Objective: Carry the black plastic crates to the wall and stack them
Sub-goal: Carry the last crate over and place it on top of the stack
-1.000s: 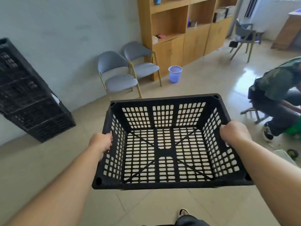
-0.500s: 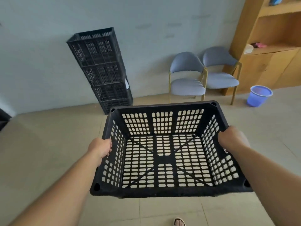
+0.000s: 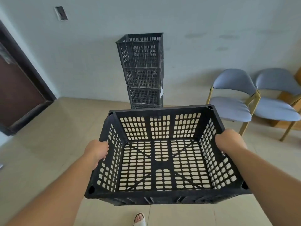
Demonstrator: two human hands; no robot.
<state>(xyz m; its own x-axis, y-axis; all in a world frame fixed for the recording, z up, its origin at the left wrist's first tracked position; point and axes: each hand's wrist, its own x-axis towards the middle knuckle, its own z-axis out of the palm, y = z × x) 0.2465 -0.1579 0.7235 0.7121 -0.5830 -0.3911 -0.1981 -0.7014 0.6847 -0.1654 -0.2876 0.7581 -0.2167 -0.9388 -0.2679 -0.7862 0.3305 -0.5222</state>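
Observation:
I carry an empty black plastic crate (image 3: 162,195) with slotted walls in front of me, open side up. My left hand (image 3: 97,150) grips its left rim and my right hand (image 3: 228,142) grips its right rim. Straight ahead, a stack of several black crates (image 3: 143,69) stands against the pale wall; the carried crate's far rim hides the base of the stack.
Two grey-blue chairs (image 3: 234,101) with wooden legs stand by the wall to the right of the stack. A dark brown door (image 3: 17,85) is at the left. Tiled floor lies between me and the stack. My sandalled foot (image 3: 139,219) shows below the crate.
The view has swung left: the crate stack moved from the left side to the centre, the chairs slid right, and the shelf unit, blue bin and seated person left the view. Both hands keep their grip.

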